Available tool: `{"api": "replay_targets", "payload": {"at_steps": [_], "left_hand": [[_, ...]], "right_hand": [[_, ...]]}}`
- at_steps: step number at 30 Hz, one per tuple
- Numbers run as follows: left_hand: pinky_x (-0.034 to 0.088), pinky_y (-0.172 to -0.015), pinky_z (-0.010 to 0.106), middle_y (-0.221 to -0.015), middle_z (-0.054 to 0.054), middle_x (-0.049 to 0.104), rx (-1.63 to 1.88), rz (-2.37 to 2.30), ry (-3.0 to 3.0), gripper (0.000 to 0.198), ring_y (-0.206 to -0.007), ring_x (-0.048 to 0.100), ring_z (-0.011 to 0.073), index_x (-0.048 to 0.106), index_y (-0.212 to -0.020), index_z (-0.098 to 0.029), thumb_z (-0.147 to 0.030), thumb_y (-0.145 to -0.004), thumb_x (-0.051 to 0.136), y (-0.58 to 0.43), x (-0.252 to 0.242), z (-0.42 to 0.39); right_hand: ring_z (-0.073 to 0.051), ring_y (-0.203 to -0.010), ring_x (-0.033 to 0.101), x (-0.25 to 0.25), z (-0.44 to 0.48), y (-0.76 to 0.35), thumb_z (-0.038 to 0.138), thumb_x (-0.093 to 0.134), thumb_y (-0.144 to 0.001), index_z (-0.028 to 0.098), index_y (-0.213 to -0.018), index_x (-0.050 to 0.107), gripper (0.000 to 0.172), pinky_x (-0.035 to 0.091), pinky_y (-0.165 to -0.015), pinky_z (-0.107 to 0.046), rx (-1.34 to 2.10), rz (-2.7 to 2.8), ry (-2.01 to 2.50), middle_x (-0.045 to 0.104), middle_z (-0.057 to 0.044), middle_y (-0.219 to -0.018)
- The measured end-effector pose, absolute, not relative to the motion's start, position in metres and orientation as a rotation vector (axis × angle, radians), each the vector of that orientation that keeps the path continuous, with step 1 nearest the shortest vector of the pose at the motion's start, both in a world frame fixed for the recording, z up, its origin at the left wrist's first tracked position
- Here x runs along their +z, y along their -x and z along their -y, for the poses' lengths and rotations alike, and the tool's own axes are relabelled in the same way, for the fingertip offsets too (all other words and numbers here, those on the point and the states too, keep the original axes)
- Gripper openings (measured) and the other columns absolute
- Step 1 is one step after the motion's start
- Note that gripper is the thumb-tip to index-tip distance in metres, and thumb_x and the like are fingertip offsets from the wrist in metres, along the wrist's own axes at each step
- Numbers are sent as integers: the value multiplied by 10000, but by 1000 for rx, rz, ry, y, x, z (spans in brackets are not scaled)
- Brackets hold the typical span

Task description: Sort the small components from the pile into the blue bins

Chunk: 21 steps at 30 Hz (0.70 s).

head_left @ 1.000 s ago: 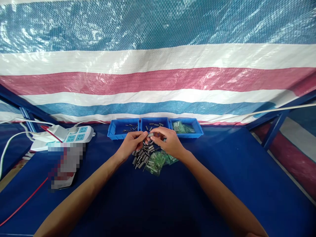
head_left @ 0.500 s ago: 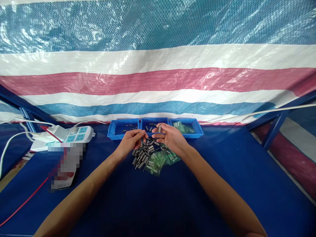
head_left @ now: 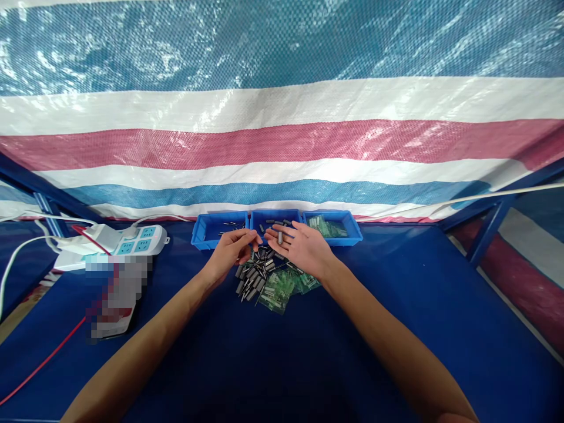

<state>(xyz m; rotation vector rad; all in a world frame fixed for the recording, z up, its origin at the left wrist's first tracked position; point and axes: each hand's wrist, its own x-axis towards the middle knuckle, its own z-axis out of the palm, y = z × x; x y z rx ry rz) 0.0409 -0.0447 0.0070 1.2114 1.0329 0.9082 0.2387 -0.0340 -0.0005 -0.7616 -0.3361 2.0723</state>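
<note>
While my right fingers (head_left: 287, 230) spread palm-up under a small grey cylinder (head_left: 280, 238) resting on them, my left fingers (head_left: 245, 238) press together, gripping something or not, I cannot tell; below, a heap of cylinders and rods (head_left: 252, 281) lies beside green packets (head_left: 278, 288) on the desk (head_left: 396, 282), blue bins (head_left: 339, 241) behind.

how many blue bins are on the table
3, in a row near the far edge of the table: the left bin, the middle bin, partly hidden by the right hand, and the right bin. No others show.
</note>
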Motion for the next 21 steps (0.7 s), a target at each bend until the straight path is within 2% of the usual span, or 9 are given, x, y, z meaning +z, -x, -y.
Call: {"api": "replay_targets", "payload": {"at_steps": [5, 8, 11, 15, 18, 21], "left_hand": [[187, -380, 194, -676, 13, 550, 914, -1033, -1206, 342, -394, 372, 22, 636, -801, -113, -443, -864, 572, -41, 8, 45], [187, -378, 195, -672, 10, 551, 917, -1038, -1202, 340, -392, 371, 23, 639, -798, -118, -446, -859, 576, -40, 8, 44], [183, -378, 194, -672, 8, 555, 921, -1035, -1201, 337, -390, 369, 21, 640, -794, -120, -445, -858, 578, -40, 7, 44], [175, -383, 194, -682, 10, 559, 927, -1027, -1210, 328, -389, 366, 16, 643, -795, -121, -436, -861, 576, -40, 8, 44], [175, -382, 198, -682, 10, 556, 931, -1029, -1213, 328, -389, 365, 16, 644, -791, -122, -436, -859, 576, -40, 8, 44], [178, -383, 200, -686, 10, 554, 932, -1030, -1216, 327, -390, 366, 16, 644, -791, -124, -436, -860, 574, -39, 8, 44]], "right_hand": [[-210, -1140, 609, 0, 36, -236, 127, 452, -911, 79, -1163, 537, 271, 529, -989, -329, 2056, 400, 794, 605, -175, -1191], [-173, -1146, 605, 0, 36, -233, -29, 463, -847, 87, -1142, 562, 332, 517, -1002, -267, 2008, 483, 797, 614, -141, -1189], [-160, -1108, 626, -2, 35, -233, -63, 470, -843, 64, -1085, 598, 301, 525, -975, -218, 1969, 521, 784, 632, -143, -1151], [-109, -868, 687, -2, 34, -235, -15, 512, -872, 68, -1020, 638, 211, 585, -780, -155, 1972, 554, 814, 683, -111, -977], [-55, -612, 636, -1, 34, -237, 36, 560, -875, 79, -1040, 647, 192, 563, -579, -113, 1993, 593, 818, 682, -59, -819], [-42, -522, 582, -1, 35, -239, 75, 584, -876, 92, -1094, 638, 225, 522, -502, -112, 1996, 655, 794, 654, -20, -717]]}}
